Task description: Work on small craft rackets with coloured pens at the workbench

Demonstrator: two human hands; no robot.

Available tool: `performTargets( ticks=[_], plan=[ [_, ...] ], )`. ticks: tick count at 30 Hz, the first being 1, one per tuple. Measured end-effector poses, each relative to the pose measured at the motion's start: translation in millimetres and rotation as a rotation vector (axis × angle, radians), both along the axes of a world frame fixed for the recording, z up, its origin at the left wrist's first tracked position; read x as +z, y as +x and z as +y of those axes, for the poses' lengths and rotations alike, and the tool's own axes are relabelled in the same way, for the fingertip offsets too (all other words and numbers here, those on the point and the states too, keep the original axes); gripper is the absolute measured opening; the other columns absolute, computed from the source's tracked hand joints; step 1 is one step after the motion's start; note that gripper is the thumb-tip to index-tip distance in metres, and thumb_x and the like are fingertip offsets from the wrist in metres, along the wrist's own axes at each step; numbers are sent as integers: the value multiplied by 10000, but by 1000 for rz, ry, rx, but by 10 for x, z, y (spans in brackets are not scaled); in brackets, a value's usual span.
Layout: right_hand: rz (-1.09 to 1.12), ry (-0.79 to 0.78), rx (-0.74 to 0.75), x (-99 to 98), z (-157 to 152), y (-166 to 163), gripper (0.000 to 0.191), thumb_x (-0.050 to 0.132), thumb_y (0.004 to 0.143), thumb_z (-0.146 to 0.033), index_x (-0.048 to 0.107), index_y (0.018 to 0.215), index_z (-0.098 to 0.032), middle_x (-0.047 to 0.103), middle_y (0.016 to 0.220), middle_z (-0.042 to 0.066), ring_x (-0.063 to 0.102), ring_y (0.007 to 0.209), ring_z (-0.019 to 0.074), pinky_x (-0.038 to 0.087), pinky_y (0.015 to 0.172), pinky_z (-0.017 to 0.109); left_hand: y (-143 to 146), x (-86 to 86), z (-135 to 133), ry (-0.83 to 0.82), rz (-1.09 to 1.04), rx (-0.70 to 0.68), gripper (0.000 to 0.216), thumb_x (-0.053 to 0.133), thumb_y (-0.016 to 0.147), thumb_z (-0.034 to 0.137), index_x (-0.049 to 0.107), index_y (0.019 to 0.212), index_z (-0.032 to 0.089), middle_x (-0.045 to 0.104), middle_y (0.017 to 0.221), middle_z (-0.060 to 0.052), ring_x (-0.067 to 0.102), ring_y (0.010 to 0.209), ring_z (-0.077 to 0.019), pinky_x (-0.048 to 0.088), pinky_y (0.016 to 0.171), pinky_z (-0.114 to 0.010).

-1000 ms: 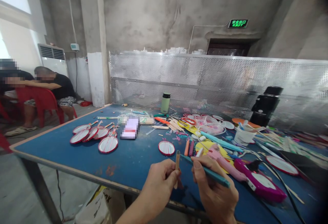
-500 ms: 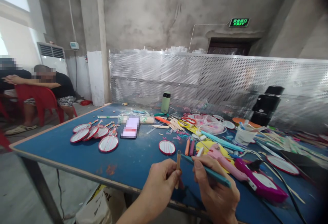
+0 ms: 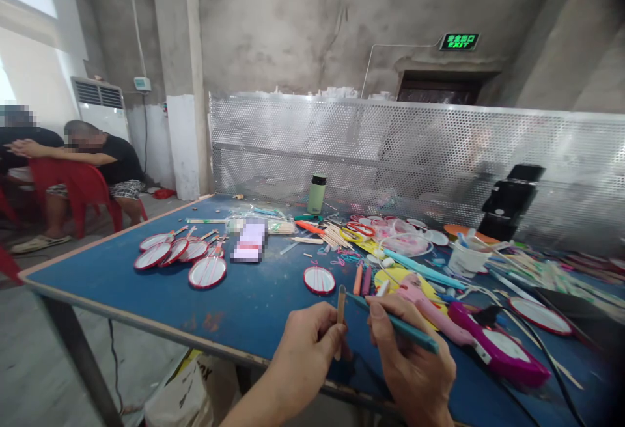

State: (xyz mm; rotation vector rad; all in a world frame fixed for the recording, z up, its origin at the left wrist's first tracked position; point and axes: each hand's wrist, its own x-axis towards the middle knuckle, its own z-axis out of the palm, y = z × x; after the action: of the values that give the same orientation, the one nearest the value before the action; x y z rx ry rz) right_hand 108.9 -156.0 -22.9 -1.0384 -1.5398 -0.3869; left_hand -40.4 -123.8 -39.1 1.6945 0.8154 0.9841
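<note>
My left hand [image 3: 307, 345] is closed on a thin wooden stick [image 3: 340, 303], which it holds upright over the near edge of the blue table [image 3: 122, 277]. My right hand [image 3: 410, 362] grips a teal pen-like tool [image 3: 398, 326] whose tip points left, close to the stick's top. A single red-rimmed round disc [image 3: 319, 280] lies on the table just beyond both hands.
Several red-rimmed discs [image 3: 183, 258] lie at the table's left. A pink and purple glue gun [image 3: 493, 349] with its cord lies at the right among sticks, pens and a white cup [image 3: 465, 260]. A green bottle [image 3: 316, 194] stands before a perforated metal screen. Two people sit far left.
Both hands and what they hold have stayed almost still. The view has shifted slightly.
</note>
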Motion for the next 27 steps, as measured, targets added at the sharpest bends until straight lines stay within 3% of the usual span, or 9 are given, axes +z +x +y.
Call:
performTargets(
  ticks=[27],
  plan=[
    [52, -10, 35, -86, 43, 29, 91, 583, 934, -207, 660, 895, -235, 614, 643, -58, 593, 535, 67, 503, 584, 167, -21, 28, -2, -14, 17, 0, 245, 515, 881, 345, 634, 765, 166, 663, 657, -21, 531, 598, -138, 351, 574, -238]
  ],
)
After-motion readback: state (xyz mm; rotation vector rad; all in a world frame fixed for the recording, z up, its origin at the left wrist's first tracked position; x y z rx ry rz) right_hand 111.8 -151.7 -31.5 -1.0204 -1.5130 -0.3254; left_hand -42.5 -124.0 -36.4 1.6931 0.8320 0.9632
